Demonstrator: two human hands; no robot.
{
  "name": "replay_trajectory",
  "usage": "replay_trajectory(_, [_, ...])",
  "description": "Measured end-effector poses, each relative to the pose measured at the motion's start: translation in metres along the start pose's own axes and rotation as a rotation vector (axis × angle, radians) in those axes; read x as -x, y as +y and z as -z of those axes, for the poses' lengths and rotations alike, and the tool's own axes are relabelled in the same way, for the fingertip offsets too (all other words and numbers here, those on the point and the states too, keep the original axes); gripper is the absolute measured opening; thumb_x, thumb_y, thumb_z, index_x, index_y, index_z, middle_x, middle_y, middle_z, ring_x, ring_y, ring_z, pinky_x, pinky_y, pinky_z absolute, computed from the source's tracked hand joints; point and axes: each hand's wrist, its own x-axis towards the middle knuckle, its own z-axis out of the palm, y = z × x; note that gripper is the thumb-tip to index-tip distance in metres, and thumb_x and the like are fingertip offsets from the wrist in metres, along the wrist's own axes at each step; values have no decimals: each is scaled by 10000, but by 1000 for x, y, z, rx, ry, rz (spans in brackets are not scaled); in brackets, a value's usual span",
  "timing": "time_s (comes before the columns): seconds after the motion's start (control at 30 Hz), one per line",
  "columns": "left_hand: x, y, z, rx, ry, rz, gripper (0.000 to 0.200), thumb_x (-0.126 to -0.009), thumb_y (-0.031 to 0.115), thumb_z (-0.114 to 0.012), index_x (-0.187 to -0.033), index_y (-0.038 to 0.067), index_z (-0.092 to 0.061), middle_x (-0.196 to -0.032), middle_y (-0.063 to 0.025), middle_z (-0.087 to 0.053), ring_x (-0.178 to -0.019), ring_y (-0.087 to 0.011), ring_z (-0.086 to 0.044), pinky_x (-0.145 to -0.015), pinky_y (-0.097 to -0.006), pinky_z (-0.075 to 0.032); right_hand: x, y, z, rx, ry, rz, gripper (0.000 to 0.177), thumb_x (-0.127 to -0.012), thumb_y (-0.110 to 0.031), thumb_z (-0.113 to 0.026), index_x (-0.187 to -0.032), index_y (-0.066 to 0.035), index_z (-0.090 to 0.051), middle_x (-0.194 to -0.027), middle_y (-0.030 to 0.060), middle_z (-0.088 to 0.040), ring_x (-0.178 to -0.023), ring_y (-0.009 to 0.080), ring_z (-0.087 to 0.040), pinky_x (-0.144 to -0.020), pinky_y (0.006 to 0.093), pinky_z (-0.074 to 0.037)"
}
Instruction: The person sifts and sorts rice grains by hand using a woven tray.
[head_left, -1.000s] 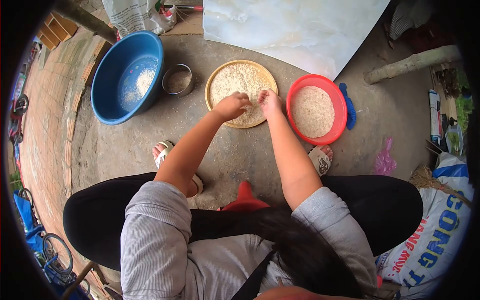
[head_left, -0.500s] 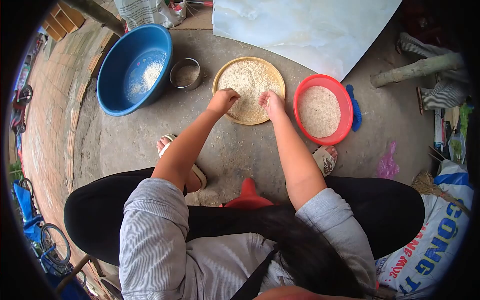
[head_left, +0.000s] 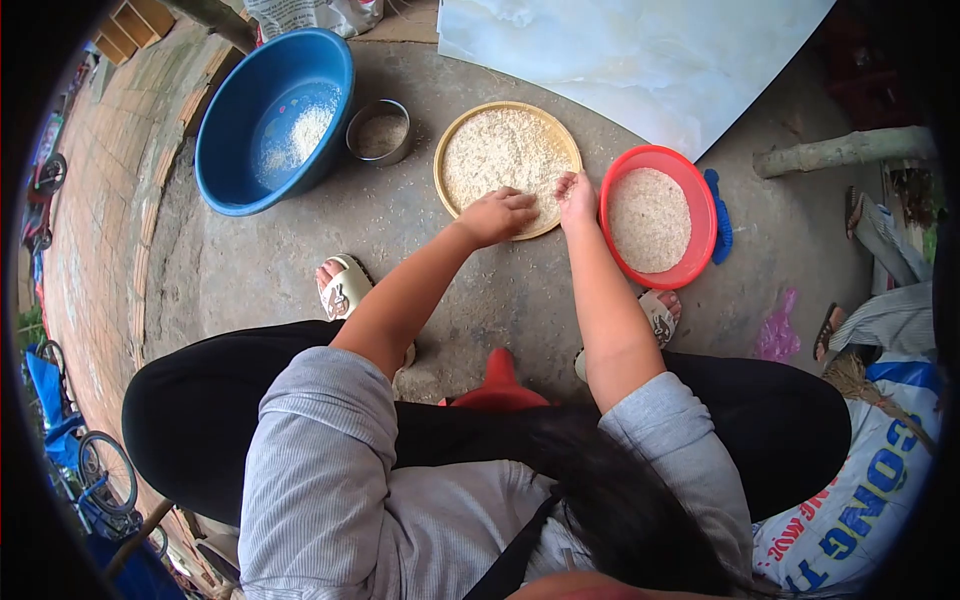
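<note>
A round yellow-rimmed tray (head_left: 447, 193) holds a layer of pale grains (head_left: 500, 150). My left hand (head_left: 497, 217) reaches over the tray's lower edge, palm down, fingers apart on or just above the grains. At the tray's right rim is my right hand (head_left: 575, 197), its fingers curled; whatever they hold, if anything, is too small to make out. Close beside it on the right stands a red basin (head_left: 706, 215) with more pale grains (head_left: 648, 220).
A blue basin (head_left: 215, 150) with some white grains and a metal bowl (head_left: 380, 132) stand left of the tray. Behind lies a marbled sheet (head_left: 630, 60). A blue item (head_left: 719, 225) touches the red basin's right side. Another person's feet (head_left: 828, 330) are at the right.
My left hand has moved right across the tray and its fingers have spread. My right hand has shifted to the tray's right rim. The other person's legs have moved nearer.
</note>
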Motion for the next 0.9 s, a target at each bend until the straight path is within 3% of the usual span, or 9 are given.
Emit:
replay_trajectory(0.17, [3,-10,-8,57,-117,166,192,-769,121,-592,-956,86,-621,-988,-66,-601,-940,-251,-566,-800,-342,-486,11,4,-10,-36,-18,-91,291,-941,-235,-422,-882,21,-547,-736,91,-559,-634,179,-543,-597,313,-472])
replay_trajectory(0.27, [-2,-24,-6,142,53,309,120,-771,97,-622,-878,53,-651,-850,-104,-637,-819,-262,-615,-746,-335,-496,12,4,-16,-43,0,-94,291,-943,-221,-407,-921,35,-544,-795,106,-559,-687,194,-552,-692,337,-507])
replay_trajectory(0.37, [-23,-16,13,485,280,683,135,-800,122,-670,-911,48,-692,-840,-85,-687,-751,-159,-647,-718,-270,-488,13,5,-17,-64,-14,-122,285,-941,-220,-411,-936,32,-544,-807,105,-562,-710,202,-565,-725,345,-520])
replay_trajectory(0.4, [-33,-8,19,486,272,686,135,-800,122,-670,-911,48,-692,-840,-85,-687,-751,-159,-647,-718,-270,-488,14,7,-17,-92,-57,-151,283,-932,-220,-421,-919,34,-542,-797,109,-571,-717,213,-582,-706,343,-529])
replay_trajectory(0.47, [-54,4,33,880,205,654,154,-846,169,-642,-912,40,-694,-832,-60,-691,-778,-148,-640,-751,-292,-485,12,9,-17,-119,-102,-179,280,-924,-221,-430,-903,36,-541,-786,114,-580,-725,225,-599,-687,341,-537])
replay_trajectory(0.53, [-65,5,37,826,140,628,221,-872,214,-619,-1002,44,-673,-902,-84,-678,-856,-172,-628,-787,-326,-481,11,8,-18,-248,-92,-230,257,-921,-224,-436,-888,11,-536,-771,100,-582,-709,213,-597,-663,337,-538])
replay_trajectory(0.67, [-68,-16,21,693,261,758,357,-856,240,-621,-1176,84,-588,-1158,-127,-598,-1022,-233,-588,-847,-349,-475,5,-2,-14,-411,-8,-284,244,-937,-240,-416,-771,-76,-486,-653,34,-501,-541,146,-472,-522,249,-454])
replay_trajectory(0.77, [-68,-20,10,360,138,450,373,-778,141,-610,-1144,70,-594,-1186,-99,-583,-1112,-331,-520,-952,-393,-420,8,-3,-11,-413,16,-261,286,-948,-271,-399,-727,-97,-452,-611,21,-468,-506,129,-426,-470,239,-374])
replay_trajectory(0.9, [-73,-11,-12,52,169,344,366,-778,154,-608,-1136,82,-594,-1225,-71,-558,-1186,-307,-463,-964,-360,-415,17,0,-15,-333,119,-138,334,-957,-311,-380,-711,-94,-443,-584,16,-432,-479,138,-386,-448,264,-324])
